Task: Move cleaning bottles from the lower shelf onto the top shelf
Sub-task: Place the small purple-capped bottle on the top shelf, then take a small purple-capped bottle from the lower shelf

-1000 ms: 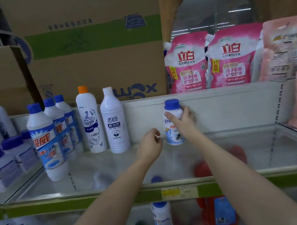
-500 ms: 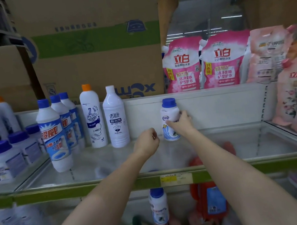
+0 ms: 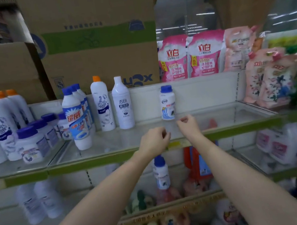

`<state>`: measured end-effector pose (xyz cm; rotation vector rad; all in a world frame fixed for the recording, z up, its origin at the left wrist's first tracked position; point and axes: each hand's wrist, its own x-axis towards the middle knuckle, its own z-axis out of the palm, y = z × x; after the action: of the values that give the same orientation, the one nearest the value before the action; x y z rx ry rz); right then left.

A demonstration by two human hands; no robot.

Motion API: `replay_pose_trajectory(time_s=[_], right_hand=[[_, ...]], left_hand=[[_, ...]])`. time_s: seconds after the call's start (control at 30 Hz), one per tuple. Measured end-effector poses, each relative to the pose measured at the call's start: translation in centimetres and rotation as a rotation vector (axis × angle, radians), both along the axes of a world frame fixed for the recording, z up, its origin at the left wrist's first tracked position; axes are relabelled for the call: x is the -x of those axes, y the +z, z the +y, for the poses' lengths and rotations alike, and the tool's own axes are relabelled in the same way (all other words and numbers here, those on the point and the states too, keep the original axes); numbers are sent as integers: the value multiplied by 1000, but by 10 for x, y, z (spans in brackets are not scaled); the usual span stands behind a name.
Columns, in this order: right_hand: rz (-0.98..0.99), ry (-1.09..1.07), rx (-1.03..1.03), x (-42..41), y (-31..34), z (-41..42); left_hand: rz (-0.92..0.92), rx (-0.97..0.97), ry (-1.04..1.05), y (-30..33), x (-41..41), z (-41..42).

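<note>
Both hands hold nothing: the left hand and right hand hang with fingers loosely curled above the front edge of the top shelf. Near the right hand, not touching it, a small blue-capped bottle stands upright against the shelf's back wall. On the lower shelf, another blue-capped bottle is blurred and partly hidden behind the left wrist.
</note>
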<state>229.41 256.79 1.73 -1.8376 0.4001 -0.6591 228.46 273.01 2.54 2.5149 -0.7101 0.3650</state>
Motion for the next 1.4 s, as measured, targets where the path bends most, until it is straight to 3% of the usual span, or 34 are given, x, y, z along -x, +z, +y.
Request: replay_pose_trajectory(time_s=[0.07,0.27,0.43,0.67,1.3,1.4], right_hand=[[-16,-20,36,24,-12,10],[252,92,13,83,-92,26],[407,71,-83,123,-143,45],[429,88,-90,114,-173,48],[478,234,-243,2,-259,-9],[484,237,-275,-5,-264,-16]], left_hand=[[74,-41,-39,-23,13,11],[358,-63,-47,-108,45,54],[526,97,25,-155,68,72],[739,356,163,-186,55,62],[874,535,479,-231,-41,-25],[830,562,511,-234,-56,-35]])
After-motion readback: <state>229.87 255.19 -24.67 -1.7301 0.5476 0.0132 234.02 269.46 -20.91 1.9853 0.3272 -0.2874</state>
